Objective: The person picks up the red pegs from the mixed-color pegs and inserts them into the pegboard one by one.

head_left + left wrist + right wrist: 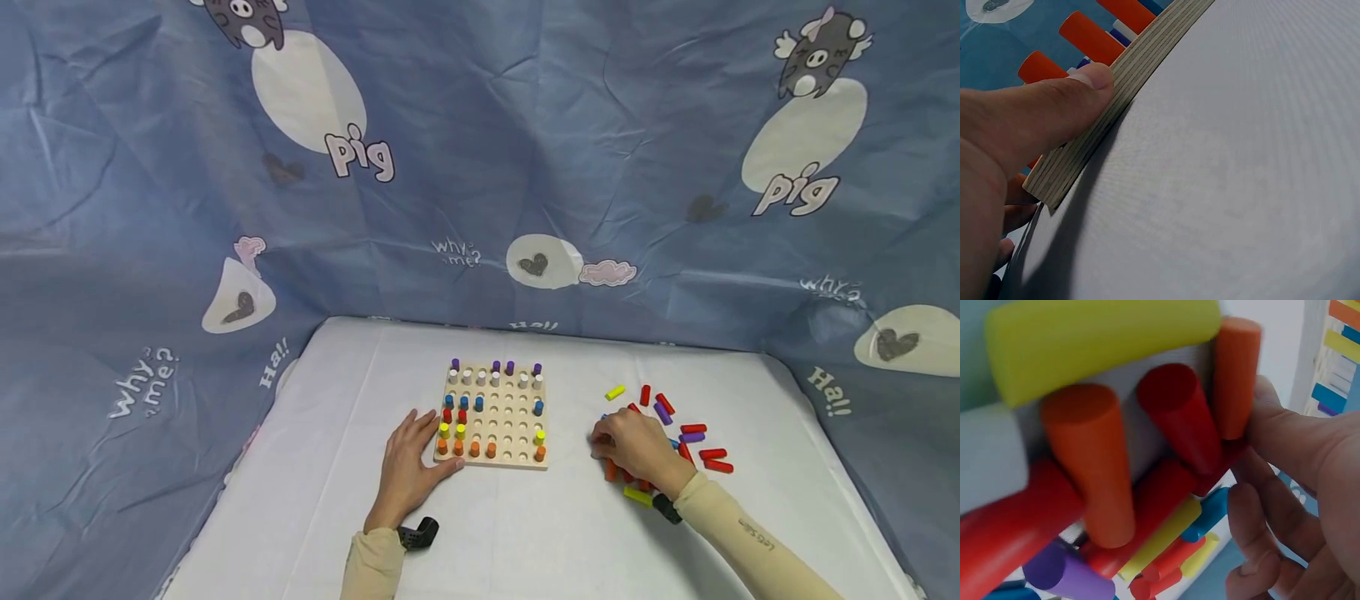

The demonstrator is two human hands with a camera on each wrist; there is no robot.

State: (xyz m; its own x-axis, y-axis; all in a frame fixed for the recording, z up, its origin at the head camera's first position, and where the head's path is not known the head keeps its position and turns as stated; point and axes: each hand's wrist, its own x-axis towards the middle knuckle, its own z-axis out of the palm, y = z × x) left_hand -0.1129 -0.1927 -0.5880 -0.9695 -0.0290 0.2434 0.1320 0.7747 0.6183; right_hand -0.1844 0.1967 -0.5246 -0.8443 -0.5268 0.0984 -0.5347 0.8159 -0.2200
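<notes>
A wooden pegboard point(507, 439) with rows of coloured pegs lies on the white table. My left hand point(408, 467) rests at its near left corner, fingers along the left edge and thumb on the front edge. Close up in the left wrist view, the thumb point(1094, 78) presses the layered edge below orange pegs point(1094, 37). My right hand point(637, 446) is down at the loose pegs on the right. In the right wrist view its thumb lies beside an orange peg point(1237, 375), near a red peg point(1179, 412), with the other fingers bent. I cannot tell whether it pinches a peg.
Around the right hand lie loose red pegs point(718, 466), purple pegs point(692, 437) and yellow pegs point(638, 497). A yellow peg point(615, 392) lies apart behind the hand. Blue patterned cloth point(480, 167) hangs behind the table and along its sides.
</notes>
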